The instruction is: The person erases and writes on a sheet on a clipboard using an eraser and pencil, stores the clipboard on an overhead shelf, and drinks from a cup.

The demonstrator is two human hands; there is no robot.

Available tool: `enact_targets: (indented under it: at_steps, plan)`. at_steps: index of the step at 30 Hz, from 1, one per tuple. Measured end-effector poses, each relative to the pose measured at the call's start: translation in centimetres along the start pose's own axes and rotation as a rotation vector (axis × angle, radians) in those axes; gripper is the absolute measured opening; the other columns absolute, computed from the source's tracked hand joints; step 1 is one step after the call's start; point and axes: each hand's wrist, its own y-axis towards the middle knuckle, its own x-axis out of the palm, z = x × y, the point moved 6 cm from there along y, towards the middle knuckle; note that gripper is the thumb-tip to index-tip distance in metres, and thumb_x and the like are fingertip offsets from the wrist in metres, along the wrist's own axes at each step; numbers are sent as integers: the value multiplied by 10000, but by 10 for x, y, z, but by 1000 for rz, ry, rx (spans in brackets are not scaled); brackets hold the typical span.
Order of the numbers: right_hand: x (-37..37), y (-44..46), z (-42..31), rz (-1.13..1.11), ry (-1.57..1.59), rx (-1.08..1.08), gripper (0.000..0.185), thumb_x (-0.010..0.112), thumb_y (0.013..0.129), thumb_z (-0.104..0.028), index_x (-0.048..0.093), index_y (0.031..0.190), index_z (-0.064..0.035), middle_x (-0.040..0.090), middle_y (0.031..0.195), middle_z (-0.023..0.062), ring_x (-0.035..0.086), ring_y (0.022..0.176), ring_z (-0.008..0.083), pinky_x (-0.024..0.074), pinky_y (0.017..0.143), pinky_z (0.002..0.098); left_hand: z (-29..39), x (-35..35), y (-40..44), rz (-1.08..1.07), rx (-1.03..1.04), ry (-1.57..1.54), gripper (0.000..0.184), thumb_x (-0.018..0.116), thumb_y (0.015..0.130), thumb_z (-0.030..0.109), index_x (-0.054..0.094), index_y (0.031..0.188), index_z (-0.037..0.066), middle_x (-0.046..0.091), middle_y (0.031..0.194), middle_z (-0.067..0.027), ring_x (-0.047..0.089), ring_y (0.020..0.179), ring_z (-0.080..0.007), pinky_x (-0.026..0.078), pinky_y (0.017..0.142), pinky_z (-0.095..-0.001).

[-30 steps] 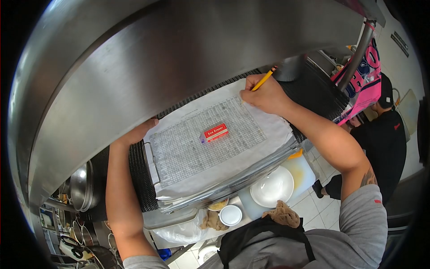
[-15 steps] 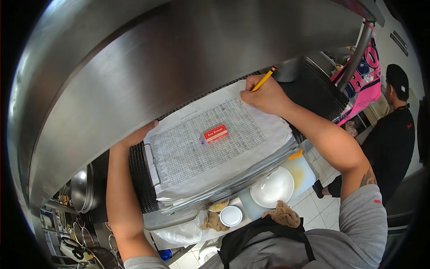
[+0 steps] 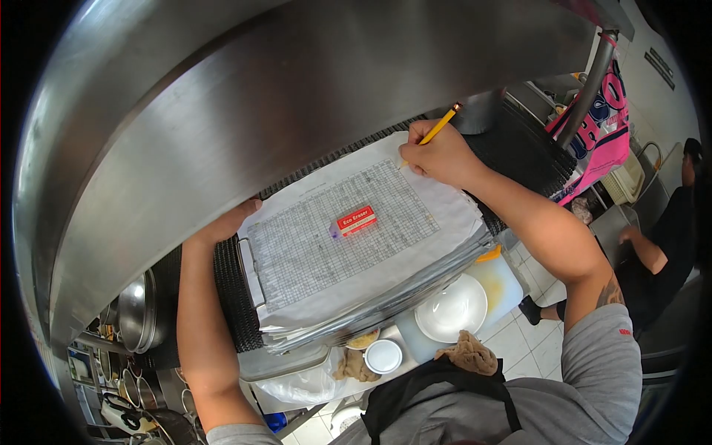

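Note:
My right hand (image 3: 441, 156) is closed round a yellow pencil (image 3: 439, 124), its tip down at the upper right corner of a printed grid sheet (image 3: 311, 259). The sheet tops a thick stack of papers on a clipboard with a metal wire clip (image 3: 252, 271) at its left side. On the grid lies an eraser (image 3: 356, 221) in a red and white sleeve, one bare end stained purple. My left hand (image 3: 228, 222) rests at the sheet's upper left edge with a digit stretched out; the steel panel hides the other fingers.
A large steel panel (image 3: 311, 89) curves close above the papers. Black ribbed matting (image 3: 230, 297) lies beneath. Below stand a white bowl (image 3: 451, 308), a white-lidded tub (image 3: 383, 357) and brown cloths (image 3: 475, 353). At right, a co-worker (image 3: 660, 252) bends near a pink bag (image 3: 604, 141).
The co-worker at right has gone from standing upright to bending over, with an arm now showing. My right hand and the pencil have shifted very slightly; my left hand stays put.

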Motion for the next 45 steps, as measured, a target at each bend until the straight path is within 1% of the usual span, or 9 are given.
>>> enact_targets:
  at_steps: [16, 22, 28, 32, 34, 38, 41, 44, 45]
  plan:
    - [1, -3, -5, 5, -38, 47, 217, 665, 839, -65, 505, 694, -56, 564, 583, 19, 497, 489, 70, 373, 441, 260, 4, -1, 0, -27, -39, -54, 275, 728, 845, 219, 733, 1003, -5, 715, 899, -160, 671, 830, -262, 520, 785, -383]
    - [-6, 6, 0, -98, 505, 64, 106, 541, 891, -50, 598, 812, -7, 623, 694, 58, 582, 571, 124, 431, 490, 284, 18, -8, -1, -56, 4, 1, 267, 719, 848, 226, 735, 995, 4, 717, 913, -162, 679, 837, -267, 523, 794, -388]
    - [-15, 17, -21, -32, 18, -159, 154, 453, 901, 14, 604, 879, -2, 646, 867, 85, 630, 755, 133, 494, 589, 276, 29, -13, 3, 35, -28, -8, 329, 713, 897, 312, 739, 1033, 14, 727, 881, -135, 689, 823, -241, 526, 805, -371]
    - [19, 19, -81, -166, -295, -185, 148, 480, 924, -20, 624, 961, -16, 643, 869, 55, 628, 647, 139, 517, 611, 294, 73, -30, -9, 303, 237, -460, 385, 685, 944, 343, 707, 1170, 32, 705, 1062, -131, 663, 987, -212, 531, 834, -366]
    - [53, 32, -113, -153, -536, -361, 161, 599, 891, -144, 691, 970, -39, 692, 934, 164, 699, 749, 303, 568, 700, 402, 83, -27, -12, 337, 405, -686, 420, 670, 964, 353, 675, 1246, 44, 669, 1196, -135, 635, 1085, -202, 540, 851, -369]
    - [146, 64, -139, -177, -809, -821, 266, 618, 894, -233, 719, 1028, -26, 698, 1038, 222, 695, 939, 371, 555, 846, 442, 77, -23, -7, 396, 371, -875, 525, 555, 1025, 433, 578, 1346, 18, 608, 1293, -89, 593, 1141, -177, 467, 964, -342]
    - [167, 69, -158, -169, -570, -499, 294, 618, 904, -260, 714, 1036, -16, 700, 1050, 226, 686, 991, 373, 548, 877, 452, 59, -34, -6, 576, 350, -920, 451, 503, 1056, 397, 599, 1322, 46, 620, 1256, -69, 570, 1163, -154, 462, 968, -336]
    - [183, 64, -160, -167, -597, -569, 374, 629, 910, -305, 681, 1129, -6, 701, 1058, 227, 683, 1013, 377, 546, 882, 451, 42, -35, -2, 550, 179, -985, 366, 513, 1057, 316, 635, 1253, 33, 652, 1166, -73, 600, 1100, -155, 477, 932, -337]
    - [182, 52, -165, -226, -633, -517, 414, 649, 901, -297, 649, 1195, -4, 692, 1111, 218, 669, 1052, 378, 533, 914, 443, 35, -44, -5, 734, 234, -667, 341, 520, 1052, 294, 649, 1222, 28, 667, 1127, -79, 621, 1062, -170, 487, 912, -344]
